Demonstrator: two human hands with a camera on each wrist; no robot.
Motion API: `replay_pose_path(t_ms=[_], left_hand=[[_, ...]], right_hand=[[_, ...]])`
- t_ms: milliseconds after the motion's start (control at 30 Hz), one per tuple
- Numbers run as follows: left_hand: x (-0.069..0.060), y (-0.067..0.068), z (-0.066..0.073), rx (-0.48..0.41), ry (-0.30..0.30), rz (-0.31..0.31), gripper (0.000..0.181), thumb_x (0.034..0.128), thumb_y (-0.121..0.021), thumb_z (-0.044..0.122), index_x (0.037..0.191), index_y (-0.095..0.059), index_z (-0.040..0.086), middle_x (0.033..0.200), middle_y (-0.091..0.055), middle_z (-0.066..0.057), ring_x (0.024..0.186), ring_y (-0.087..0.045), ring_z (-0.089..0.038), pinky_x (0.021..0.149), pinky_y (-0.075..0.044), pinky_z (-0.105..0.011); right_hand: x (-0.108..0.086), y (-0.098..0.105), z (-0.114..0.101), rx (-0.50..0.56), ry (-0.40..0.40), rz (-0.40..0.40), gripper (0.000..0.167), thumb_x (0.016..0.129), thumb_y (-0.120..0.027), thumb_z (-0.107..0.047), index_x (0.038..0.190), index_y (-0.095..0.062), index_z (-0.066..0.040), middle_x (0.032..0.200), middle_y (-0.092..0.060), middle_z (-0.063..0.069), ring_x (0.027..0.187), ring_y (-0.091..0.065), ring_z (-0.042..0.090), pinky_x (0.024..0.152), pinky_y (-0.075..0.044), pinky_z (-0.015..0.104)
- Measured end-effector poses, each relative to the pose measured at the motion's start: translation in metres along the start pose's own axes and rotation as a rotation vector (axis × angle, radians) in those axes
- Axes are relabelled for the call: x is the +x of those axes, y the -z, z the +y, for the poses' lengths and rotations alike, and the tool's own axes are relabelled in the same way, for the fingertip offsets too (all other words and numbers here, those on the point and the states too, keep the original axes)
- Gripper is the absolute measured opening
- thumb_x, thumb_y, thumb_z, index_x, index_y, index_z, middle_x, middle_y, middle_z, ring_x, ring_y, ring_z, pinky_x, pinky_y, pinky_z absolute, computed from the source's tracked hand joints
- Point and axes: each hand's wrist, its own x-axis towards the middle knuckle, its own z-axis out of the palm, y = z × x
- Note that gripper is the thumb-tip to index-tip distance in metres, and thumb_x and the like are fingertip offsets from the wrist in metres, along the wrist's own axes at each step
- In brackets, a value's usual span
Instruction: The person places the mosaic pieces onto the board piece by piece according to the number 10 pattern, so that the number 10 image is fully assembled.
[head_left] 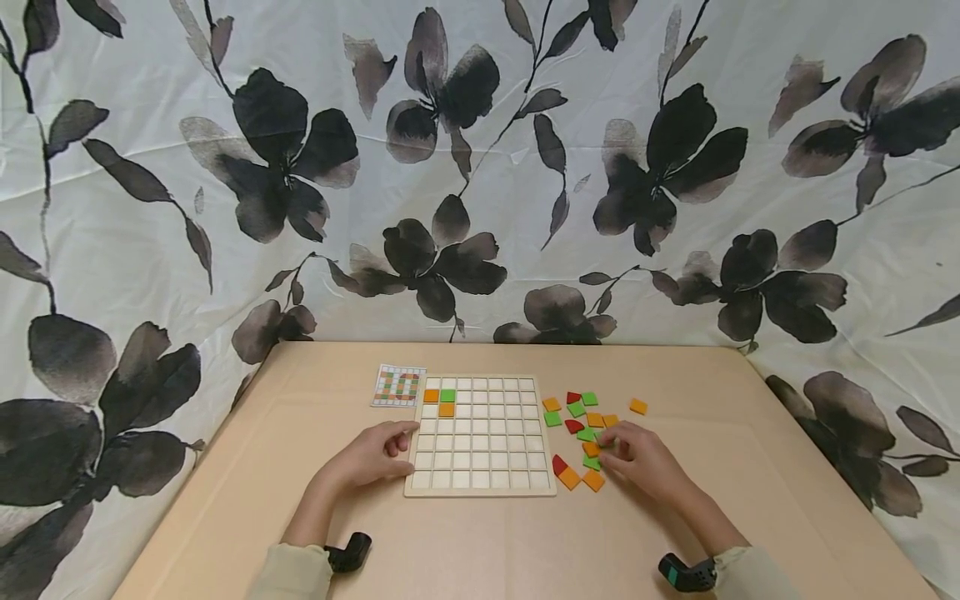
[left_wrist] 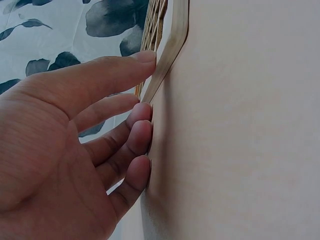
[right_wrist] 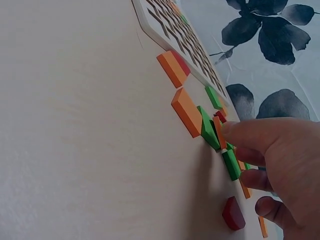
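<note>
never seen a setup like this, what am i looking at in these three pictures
No machine here: a person works bare-handed. The wide picture comes from a head camera; the two close ones are taken from the left and right wrists. On the table lie a board with three tiles in it, a small card and loose red, green and orange tiles. The left hand touches the board's left edge; the right hand is at the loose tiles, though whether it grips one is unclear.

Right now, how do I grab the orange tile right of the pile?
I'd pinch two opposite edges of the orange tile, coming from above and the right: it lies flat with straight sides, and the pile is on its left.
</note>
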Motion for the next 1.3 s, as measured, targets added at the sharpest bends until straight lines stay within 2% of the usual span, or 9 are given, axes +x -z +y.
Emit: replay_pose_path(t_ms=[133,200,367,567,667,967,1133,1300], left_hand=[[0.0001,-0.0002,-0.0004,-0.007,-0.001,0.001,0.065,0.0785,-0.078,0.012,0.136,-0.05,0.0,0.094,-0.051,-0.008,0.084,-0.045,-0.019,0.064,-0.037,-0.022],[0.0002,-0.0003,-0.0006,-0.003,-0.005,0.001,0.065,0.0785,-0.078,0.012,0.136,-0.05,0.0,0.094,-0.051,-0.008,0.084,-0.045,-0.018,0.064,-0.037,-0.022],[0.0008,-0.0003,-0.0009,0.007,-0.008,0.0,0.065,0.079,-0.077,0.012,0.136,-0.05,0.0,0.094,-0.051,-0.008,0.084,-0.045,-0.018,0.065,-0.036,-0.022],[-0.0001,-0.0003,-0.0004,0.005,-0.008,0.001,0.064,0.0796,-0.076,0.012,0.137,-0.05,0.001,0.094,-0.052,-0.008,0.084,-0.046,-0.018,0.065,-0.036,-0.022],[-0.0006,-0.0004,-0.0004,0.009,-0.006,0.002,0.064,0.0794,-0.076,0.011,0.136,-0.05,0.001,0.094,-0.052,-0.007,0.084,-0.046,-0.018,0.065,-0.037,-0.022],[-0.0001,-0.0009,-0.0017,0.004,-0.006,0.005,0.064,0.079,-0.077,0.012,0.136,-0.05,0.001,0.093,-0.052,-0.007,0.083,-0.046,-0.018,0.065,-0.036,-0.022],[0.0007,-0.0015,-0.0015,0.002,0.009,0.005,0.065,0.0789,-0.077,0.012,0.137,-0.05,0.001,0.093,-0.052,-0.007,0.084,-0.046,-0.017,0.065,-0.037,-0.022],[0.0019,-0.0019,-0.0018,0.002,0.01,0.004,0.065,0.0793,-0.077,0.011,0.137,-0.05,0.001,0.094,-0.051,-0.007,0.085,-0.045,-0.017,0.065,-0.037,-0.022]], right_hand=[[-0.0019,-0.0003,0.0011,0.012,0.022,-0.03,0.011,0.08,-0.078,-0.021,0.085,-0.068,-0.024,0.078,-0.056,-0.009,0.071,-0.048,0.008,0.061,-0.043,0.019],[-0.0027,-0.0009,0.0013,0.013,0.031,-0.04,0.01,0.08,-0.078,-0.022,0.084,-0.069,-0.024,0.078,-0.056,-0.009,0.07,-0.047,0.006,0.06,-0.042,0.019],[-0.0009,-0.0026,-0.0009,0.011,0.016,-0.073,0.022,0.079,-0.078,-0.024,0.1,-0.073,-0.02,0.087,-0.058,-0.005,0.073,-0.047,0.011,0.059,-0.039,0.021],[0.0027,-0.003,-0.0016,-0.007,-0.018,-0.105,0.025,0.08,-0.078,-0.022,0.104,-0.073,-0.02,0.085,-0.056,-0.005,0.075,-0.047,0.014,0.06,-0.039,0.022],[0.0031,-0.0022,-0.0013,-0.011,-0.016,-0.108,0.024,0.08,-0.078,-0.019,0.103,-0.072,-0.019,0.081,-0.054,-0.005,0.074,-0.047,0.014,0.059,-0.038,0.022],[0.0,-0.003,-0.0013,-0.021,0.02,-0.095,0.022,0.078,-0.08,-0.019,0.098,-0.071,-0.02,0.084,-0.055,-0.005,0.071,-0.047,0.011,0.058,-0.039,0.019],[0.0004,-0.0041,-0.0034,-0.024,0.013,-0.082,0.021,0.077,-0.079,-0.017,0.097,-0.071,-0.019,0.082,-0.056,-0.005,0.072,-0.047,0.011,0.059,-0.04,0.019],[0.0034,-0.0049,-0.0059,-0.015,0.016,-0.066,0.02,0.077,-0.078,-0.014,0.096,-0.071,-0.019,0.091,-0.061,-0.005,0.078,-0.049,0.013,0.064,-0.044,0.02]])
